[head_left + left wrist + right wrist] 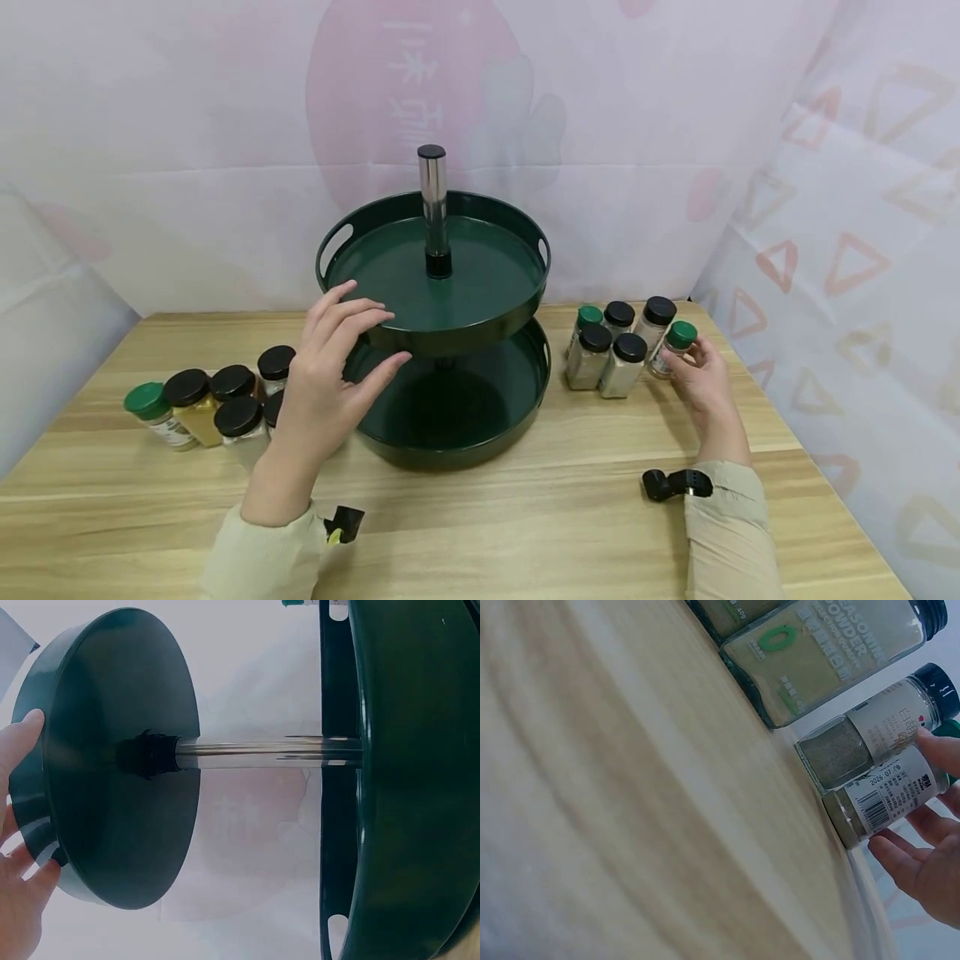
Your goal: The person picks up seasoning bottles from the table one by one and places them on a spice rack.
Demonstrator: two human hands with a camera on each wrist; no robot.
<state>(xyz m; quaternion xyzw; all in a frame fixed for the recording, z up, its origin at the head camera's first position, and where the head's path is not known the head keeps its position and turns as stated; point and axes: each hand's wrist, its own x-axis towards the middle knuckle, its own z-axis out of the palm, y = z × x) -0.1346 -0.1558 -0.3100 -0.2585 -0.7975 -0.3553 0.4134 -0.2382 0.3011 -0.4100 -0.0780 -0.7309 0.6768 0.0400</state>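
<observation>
Jar with a green cap [678, 340] is at the back right corner of the bench [525, 517], near the right edge, its base at or very near the wood. The right hand [707, 382] has it in its grip, thumb on one side and fingers on the other; the right wrist view shows a barcode on its label. Just beside it is a black-capped jar [658, 317] with dark grey contents. Four more jars crowd in to the left: a green-capped one [588, 317] and a black-capped one [618, 315] toward the back edge, and two squared, black-capped ones [607, 362] in front.

Farther inward, toward the middle of the back edge, stands a dark green stand of two round trays. The upper tray [487, 267] has handle slots in its wall and a shiny pole [434, 196] rising from its centre; the lower tray [442, 417] sits beneath. The left hand [330, 371] is at the upper tray's front left rim, its grip released, fingers spread; I cannot tell whether they touch the rim.

Toward the left edge is another group, one green-capped jar [153, 408] and several black-capped jars [232, 392], partly hidden by the left hand. Pale patterned cloth [637, 108] hangs behind the bench.
</observation>
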